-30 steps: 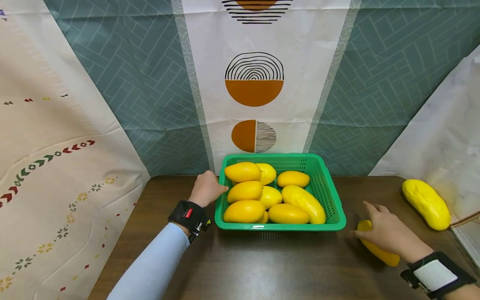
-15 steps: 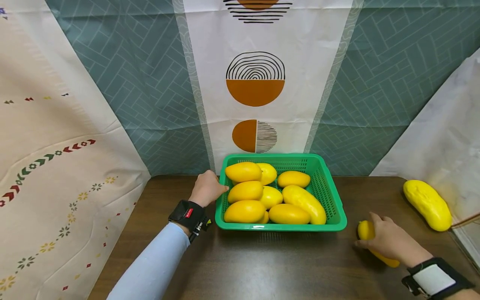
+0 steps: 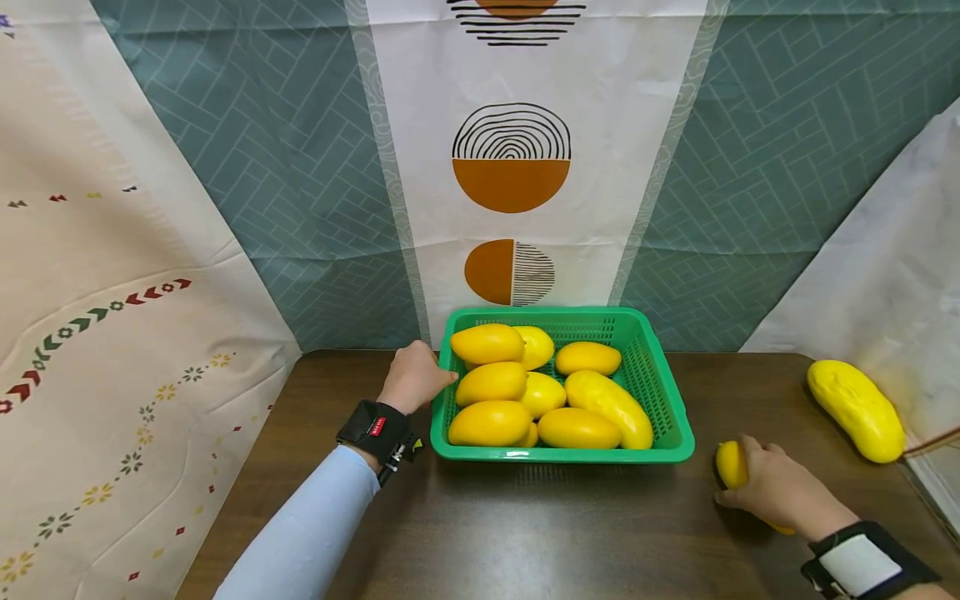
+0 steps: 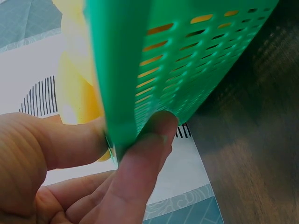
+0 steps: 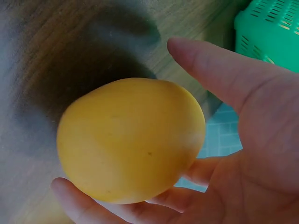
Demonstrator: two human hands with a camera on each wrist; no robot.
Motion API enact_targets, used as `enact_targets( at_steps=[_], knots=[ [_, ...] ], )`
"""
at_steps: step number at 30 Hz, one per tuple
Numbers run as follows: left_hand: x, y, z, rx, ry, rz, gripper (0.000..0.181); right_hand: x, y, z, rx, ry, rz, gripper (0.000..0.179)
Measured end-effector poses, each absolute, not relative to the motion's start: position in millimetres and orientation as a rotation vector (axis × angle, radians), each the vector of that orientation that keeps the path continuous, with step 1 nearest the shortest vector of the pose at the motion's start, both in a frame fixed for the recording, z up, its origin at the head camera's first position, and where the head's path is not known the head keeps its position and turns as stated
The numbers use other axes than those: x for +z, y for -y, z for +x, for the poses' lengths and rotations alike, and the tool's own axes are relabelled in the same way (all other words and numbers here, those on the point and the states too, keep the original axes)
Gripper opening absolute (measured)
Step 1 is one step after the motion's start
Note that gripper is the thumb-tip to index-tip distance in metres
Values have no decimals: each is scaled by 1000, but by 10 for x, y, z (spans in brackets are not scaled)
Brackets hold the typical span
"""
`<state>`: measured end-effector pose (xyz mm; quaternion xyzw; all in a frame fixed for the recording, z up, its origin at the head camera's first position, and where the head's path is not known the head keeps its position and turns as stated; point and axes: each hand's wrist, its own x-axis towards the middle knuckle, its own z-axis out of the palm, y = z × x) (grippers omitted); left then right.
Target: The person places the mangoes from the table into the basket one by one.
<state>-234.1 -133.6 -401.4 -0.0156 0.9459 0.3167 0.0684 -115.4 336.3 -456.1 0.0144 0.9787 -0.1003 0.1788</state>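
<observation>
A green plastic basket (image 3: 562, 455) holds several smooth, oblong yellow fruits, mango-like in shape. At its left rim is my left hand (image 3: 412, 379); in the left wrist view the thumb (image 4: 77, 144) lies inside the wall and the fingers outside, pinching the rim. To the right of the basket, my right hand (image 3: 783, 487) is low over another yellow mango-like fruit (image 3: 731, 464), covering most of it. The right wrist view shows this fruit (image 5: 131, 142) with fingers (image 5: 79, 205) along one side and the thumb (image 5: 210, 65) spread apart from its surface.
A bumpy, brighter yellow oblong fruit (image 3: 855, 410) lies at the far right of the brown table (image 3: 562, 533), close to the white cloth (image 3: 900, 275). Behind the basket hangs a patterned curtain (image 3: 510, 275). A cream cloth (image 3: 112, 375) borders the left side.
My right hand has shifted slightly right and down over the fruit, hiding more of its lower part. The left hand and basket look unchanged.
</observation>
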Motion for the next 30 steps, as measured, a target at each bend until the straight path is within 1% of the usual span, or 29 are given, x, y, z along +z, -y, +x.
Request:
enact_targets(
  at_steps=[7, 17, 30],
  knots=[
    [-4022, 1337, -2341, 943, -2856, -40, 28, -4591, -3376, -1153, -274, -2774, 27, 112],
    [-4018, 1348, -2349, 965, -2845, -38, 28, -4571, -3385, -1172, -332, -2739, 51, 97],
    [-4020, 1353, -2352, 973, -2834, -38, 28, -4520, -3383, -1222, -351, -2760, 47, 101]
  ],
)
